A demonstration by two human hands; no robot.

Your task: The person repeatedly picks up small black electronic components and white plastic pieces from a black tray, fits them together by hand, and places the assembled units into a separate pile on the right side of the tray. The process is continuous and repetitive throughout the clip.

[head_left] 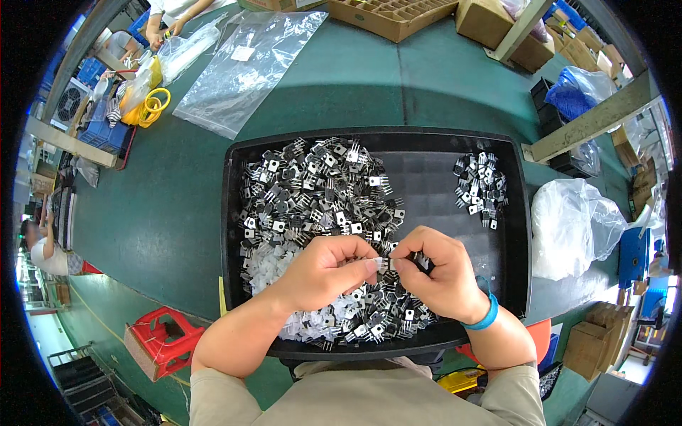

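Observation:
Both my hands meet over the middle of a black tray (522,234). Between the thumb and forefinger of my left hand (323,270) is a small white translucent plastic piece (381,263). My right hand (442,273) pinches a black three-legged transistor (391,263), mostly covered by the fingers, right against the plastic piece. Whether the legs sit inside it, I cannot tell. Under and beyond my hands spreads a big heap of loose transistors (312,181). A pile of white plastic pieces (273,266) lies beside my left forearm. A smaller group of transistors (483,188) sits at the tray's far right.
The tray rests on a green table (156,206). A clear plastic bag (249,71) lies beyond it, near a divided cardboard box (394,18). On the right is a bulging clear bag (572,227). Another person's hands (170,28) work at the far left. A red stool (162,341) stands lower left.

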